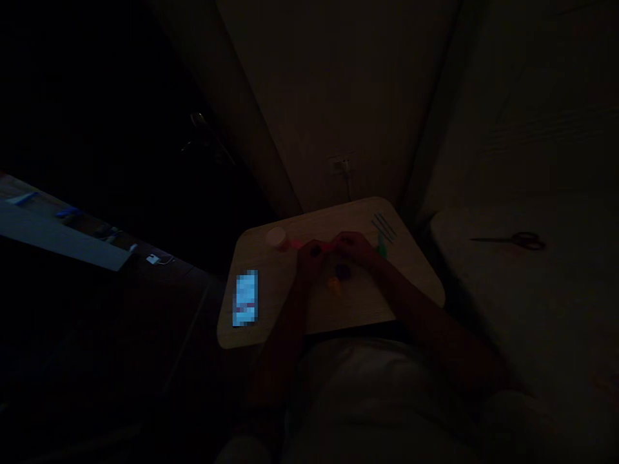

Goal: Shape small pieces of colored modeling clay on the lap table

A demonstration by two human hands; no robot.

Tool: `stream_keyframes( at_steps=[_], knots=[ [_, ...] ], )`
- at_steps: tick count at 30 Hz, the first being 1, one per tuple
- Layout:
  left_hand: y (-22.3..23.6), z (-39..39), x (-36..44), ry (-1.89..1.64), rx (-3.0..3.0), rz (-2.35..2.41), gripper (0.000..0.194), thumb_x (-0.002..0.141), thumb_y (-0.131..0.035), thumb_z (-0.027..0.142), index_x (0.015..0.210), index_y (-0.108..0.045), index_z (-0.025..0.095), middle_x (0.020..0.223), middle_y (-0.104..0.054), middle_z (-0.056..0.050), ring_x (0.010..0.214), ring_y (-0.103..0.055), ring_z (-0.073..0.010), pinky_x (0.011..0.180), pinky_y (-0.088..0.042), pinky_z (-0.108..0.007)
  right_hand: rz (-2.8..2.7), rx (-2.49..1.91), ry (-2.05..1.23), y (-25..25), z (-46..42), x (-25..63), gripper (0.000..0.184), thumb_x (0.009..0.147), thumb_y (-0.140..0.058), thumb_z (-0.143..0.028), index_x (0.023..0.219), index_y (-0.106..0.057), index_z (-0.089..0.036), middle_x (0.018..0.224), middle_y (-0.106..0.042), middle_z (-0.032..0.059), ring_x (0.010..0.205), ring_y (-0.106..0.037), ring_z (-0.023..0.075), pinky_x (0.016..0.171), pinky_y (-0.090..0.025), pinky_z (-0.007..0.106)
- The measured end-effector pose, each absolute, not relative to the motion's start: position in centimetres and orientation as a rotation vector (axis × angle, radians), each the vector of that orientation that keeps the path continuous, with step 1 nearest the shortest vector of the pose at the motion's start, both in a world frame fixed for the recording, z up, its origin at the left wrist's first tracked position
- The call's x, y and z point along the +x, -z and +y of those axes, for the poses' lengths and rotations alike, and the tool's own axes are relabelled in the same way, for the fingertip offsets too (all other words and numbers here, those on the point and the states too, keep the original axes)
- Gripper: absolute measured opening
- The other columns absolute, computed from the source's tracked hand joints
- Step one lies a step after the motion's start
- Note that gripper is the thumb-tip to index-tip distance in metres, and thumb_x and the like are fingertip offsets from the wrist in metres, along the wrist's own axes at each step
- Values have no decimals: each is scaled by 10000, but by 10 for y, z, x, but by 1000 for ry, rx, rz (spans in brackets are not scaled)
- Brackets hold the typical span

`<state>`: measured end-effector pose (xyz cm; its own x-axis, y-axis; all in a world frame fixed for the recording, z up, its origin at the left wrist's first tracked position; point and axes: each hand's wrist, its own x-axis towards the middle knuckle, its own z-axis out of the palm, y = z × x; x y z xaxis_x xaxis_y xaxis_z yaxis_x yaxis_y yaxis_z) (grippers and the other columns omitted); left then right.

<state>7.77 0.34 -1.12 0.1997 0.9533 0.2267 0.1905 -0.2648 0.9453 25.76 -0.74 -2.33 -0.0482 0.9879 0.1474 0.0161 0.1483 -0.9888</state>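
Note:
The room is very dark. Over the small light-wood table, my left hand (310,255) and my right hand (355,246) are close together, fingers curled in. A bright pink strip (329,247) stretches between them, with its left end showing past my left hand; its material is too dim to tell. Just below the hands lie a dark, roundish lump (343,271) and a small orange piece (335,285). Beside my right wrist is a green piece (382,246). A pale round tub (276,238) stands left of my left hand.
Several thin bluish sticks (383,227) lie at the back right of the table (285,303). A lit phone (245,298) is at the left. Dark scissors (527,241) rest on a pale surface to the right. Behind the table, a cable hangs from a wall socket (341,164).

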Motion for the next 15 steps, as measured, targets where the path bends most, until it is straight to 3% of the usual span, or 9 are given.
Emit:
stream_keyframes(
  at_steps=[8,12,15],
  knots=[
    [9,2,79,-1147,1629,1038,280,719,-828,399,838,-716,172,805,-728,-28,751,-652,-172,700,-521,-289,-1305,-1088,-1039,21,-9,258,218,680,-736,-374,746,-708,-168,685,-685,21,622,-564,146,553,-419,240],
    [12,6,75,-1163,1592,925,370,832,-715,535,884,-751,171,888,-763,-71,830,-683,-208,784,-554,-342,-1259,-1107,-978,20,-10,258,184,701,-699,-346,764,-713,-174,704,-688,23,645,-576,154,576,-441,250],
    [15,10,71,-1172,1584,911,382,865,-674,540,860,-766,169,856,-762,-69,820,-684,-213,810,-553,-358,-1222,-1109,-965,20,-9,257,180,704,-686,-354,760,-698,-184,713,-693,23,670,-602,168,604,-472,264]
  ],
)
